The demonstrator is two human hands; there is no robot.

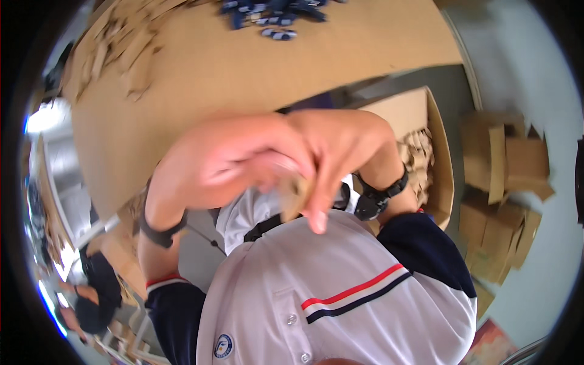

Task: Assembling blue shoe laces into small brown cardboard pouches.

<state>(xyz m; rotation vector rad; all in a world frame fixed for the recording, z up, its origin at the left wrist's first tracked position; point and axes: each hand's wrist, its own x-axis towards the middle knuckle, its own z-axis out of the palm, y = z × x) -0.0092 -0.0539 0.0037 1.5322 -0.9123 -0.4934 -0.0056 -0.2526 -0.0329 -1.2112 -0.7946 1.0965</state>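
My left hand [243, 152] and my right hand [340, 146] meet close in front of my chest. Between them is a small brown cardboard piece [294, 198], partly smeared by motion. The left fingers curl round its upper end. My right thumb points down along its right side, while the other right fingers are mostly hidden behind. Both hands appear closed on the piece; its exact shape is too blurred to tell.
A wooden table [201, 73] spreads ahead, bearing flat cardboard strips [125, 52] and a pile of dark blue and white items [277, 15]. At right stands a cardboard box [447, 158] with folded brown pieces [417, 161]. Cardboard boxes [505, 158] lie beyond; another person [97, 292] is at left.
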